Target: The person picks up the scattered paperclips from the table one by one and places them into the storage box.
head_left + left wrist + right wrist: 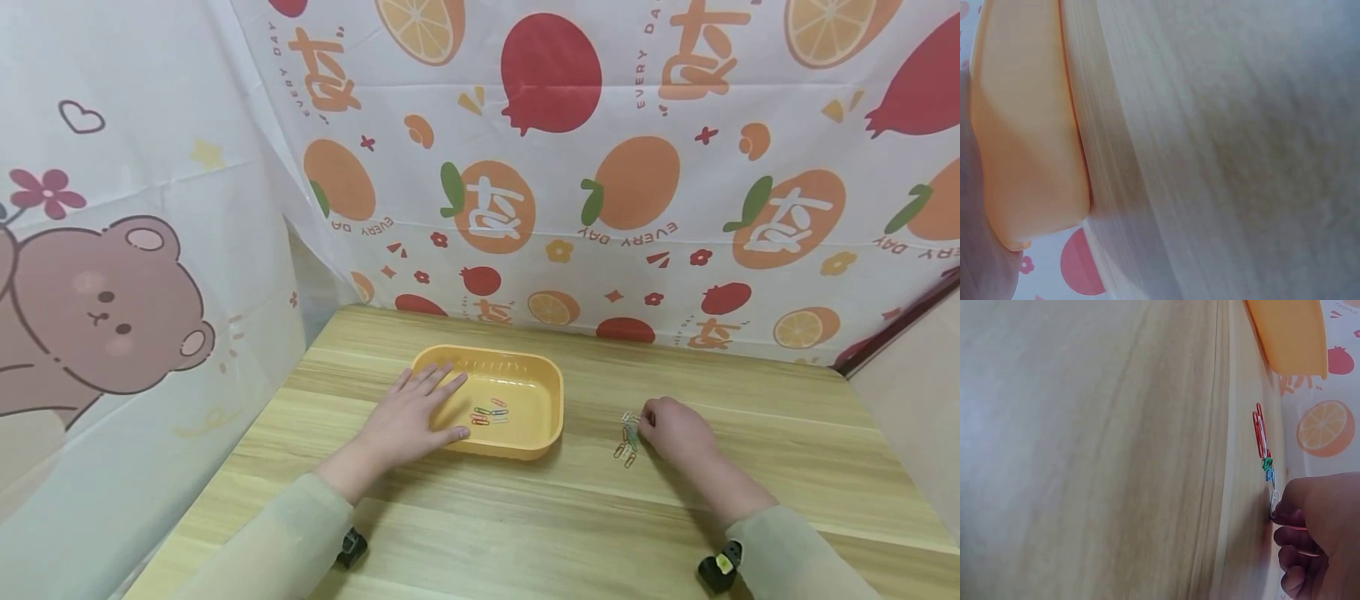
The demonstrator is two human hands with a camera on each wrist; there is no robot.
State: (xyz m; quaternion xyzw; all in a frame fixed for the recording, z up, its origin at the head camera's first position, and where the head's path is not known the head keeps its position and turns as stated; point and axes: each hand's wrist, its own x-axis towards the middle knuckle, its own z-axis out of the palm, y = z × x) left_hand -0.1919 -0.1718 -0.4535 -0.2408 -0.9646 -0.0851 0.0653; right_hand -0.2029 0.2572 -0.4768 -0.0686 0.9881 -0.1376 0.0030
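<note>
A yellow plastic tray (pixel 543 417) stands on the table with several coloured paper clips (pixel 489 412) lying in it. My left hand (pixel 403 421) rests over the tray's left rim, its fingers spread and straight. To the right of the tray lies a small loose pile of paper clips (pixel 627 450), among them red, green, blue and white ones. My right hand (pixel 681 435) is at this pile with its fingers curled. In the right wrist view, a white paper clip (pixel 1274 501) is pinched at the thumb and index fingertips; its far end is hidden.
The light wooden table (pixel 517 525) reaches back to a fruit-print cloth (pixel 637 183). Another cloth with a bear on it (pixel 112 308) hangs on the left. A pale surface (pixel 911 400) borders the table on the right.
</note>
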